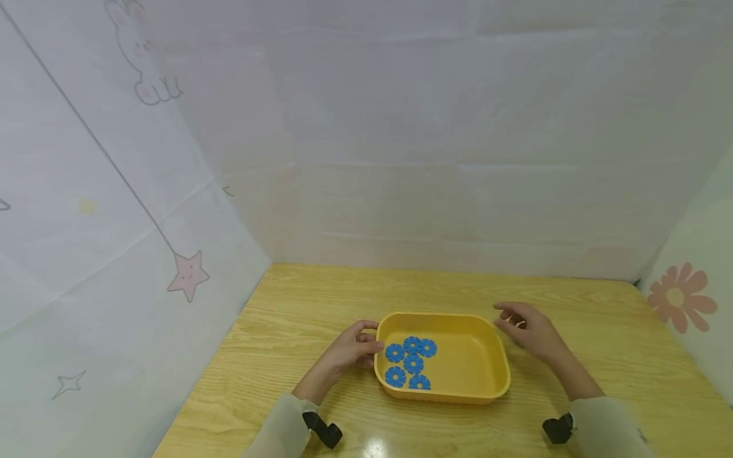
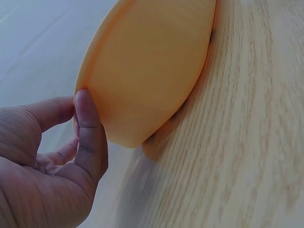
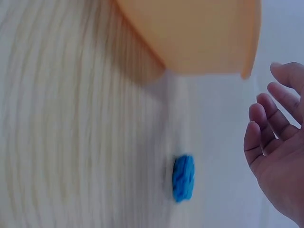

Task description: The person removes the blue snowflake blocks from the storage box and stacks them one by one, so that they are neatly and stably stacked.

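Note:
A yellow plastic basin (image 1: 466,366) stands on the wooden table, with several blue snowflake-shaped plastic discs (image 1: 413,364) lying flat in its left half. My left hand (image 1: 346,348) pinches the basin's left rim between thumb and finger, as the left wrist view shows up close. Off the basin's right side, my right hand (image 1: 531,332) hovers with loosely curved fingers and nothing in them. In the right wrist view, a small blue clump (image 3: 183,178) that looks like stacked discs sits on the table below this hand; the head view mostly hides it.
The wood-grain table (image 1: 321,292) reaches back to a pale cloth (image 1: 401,191) hung behind it. More printed cloth borders the table on the left and right. A black strap device (image 1: 323,430) is worn on each wrist.

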Motion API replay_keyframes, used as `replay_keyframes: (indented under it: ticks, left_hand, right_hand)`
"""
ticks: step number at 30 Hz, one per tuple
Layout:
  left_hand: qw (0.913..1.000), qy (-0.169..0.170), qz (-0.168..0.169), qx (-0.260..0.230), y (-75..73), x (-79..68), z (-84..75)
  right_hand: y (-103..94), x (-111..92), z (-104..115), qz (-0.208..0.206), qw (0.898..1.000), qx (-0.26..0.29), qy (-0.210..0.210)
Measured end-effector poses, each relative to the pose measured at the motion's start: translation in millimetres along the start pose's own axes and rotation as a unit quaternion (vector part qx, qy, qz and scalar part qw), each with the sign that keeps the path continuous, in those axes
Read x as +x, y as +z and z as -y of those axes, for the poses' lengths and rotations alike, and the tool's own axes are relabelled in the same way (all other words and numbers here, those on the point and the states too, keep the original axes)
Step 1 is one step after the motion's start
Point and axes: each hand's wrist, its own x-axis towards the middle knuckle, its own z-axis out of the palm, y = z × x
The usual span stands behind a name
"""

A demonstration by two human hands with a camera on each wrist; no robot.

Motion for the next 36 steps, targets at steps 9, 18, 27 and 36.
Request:
replay_keyframes:
  ticks: [9, 18, 27, 36]
  left_hand:
    - [1.0000, 0.000, 0.001, -0.002, 0.2, -1.0, -0.2]
    - [1.0000, 0.002, -0.001, 0.000, 1.2, -1.6, -1.8]
    - [1.0000, 0.003, 0.002, -0.002, 1.0, -1.5, -0.6]
    - [1.0000, 0.002, 0.001, -0.004, 0.3, -0.7, 0.8]
  right_hand:
    - [27.9, 12, 30, 0.026, 0.997, 0.051, -0.050]
    - [59.3, 19, 54, 0.076, 0.992, 0.073, -0.070]
    - [84.9, 24, 73, 0.122, 0.980, 0.080, -0.136]
    - [103.9, 28, 83, 0.169, 0.969, 0.106, -0.149]
